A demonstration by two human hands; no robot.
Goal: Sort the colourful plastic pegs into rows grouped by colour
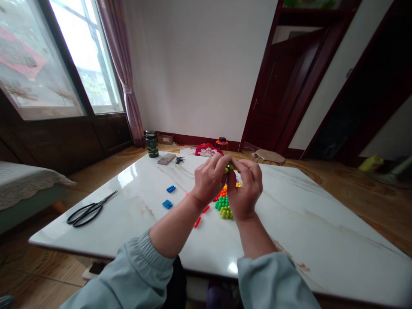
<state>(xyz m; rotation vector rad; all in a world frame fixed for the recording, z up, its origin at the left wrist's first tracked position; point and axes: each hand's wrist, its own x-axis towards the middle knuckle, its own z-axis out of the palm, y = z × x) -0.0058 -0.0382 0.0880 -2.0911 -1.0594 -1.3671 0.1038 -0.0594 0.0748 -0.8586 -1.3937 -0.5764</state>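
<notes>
Yellow-green piece (226,170), small, smooth, mostly hidden by fingers; position: raised above the tabletop, at the meeting of both hands. Grip: left hand (209,176) and right hand (247,186) both pinching it between thumb and fingertips, remaining fingers curled. Sleeves (128,270): pale grey-green cloth, the left gathered at the cuff.

Below and beyond the hands: heap (224,202) of glossy, rounded pieces in yellow-green, green, orange, red and yellow, partly covered by the right hand. Nearby, loose: red pieces (197,222), slim and rod-like; blue pieces (167,204), in two small groups.

Tabletop (135,231): white, polished, marble-patterned with brown veins, reflecting window light. At its left: scissors (102,202), black looped handles. Toward the far edge: camouflage-patterned flask (151,143), upright; phone (166,159), flat; keys (179,160).

Room: pale plain wall (193,64); dark-framed window (86,56); mauve curtain (119,56), tied in folds; dark red panelled door (283,81); round-seated stool (269,157); brown patterned floor (80,180); lace-edged white cover (25,178) at left.
</notes>
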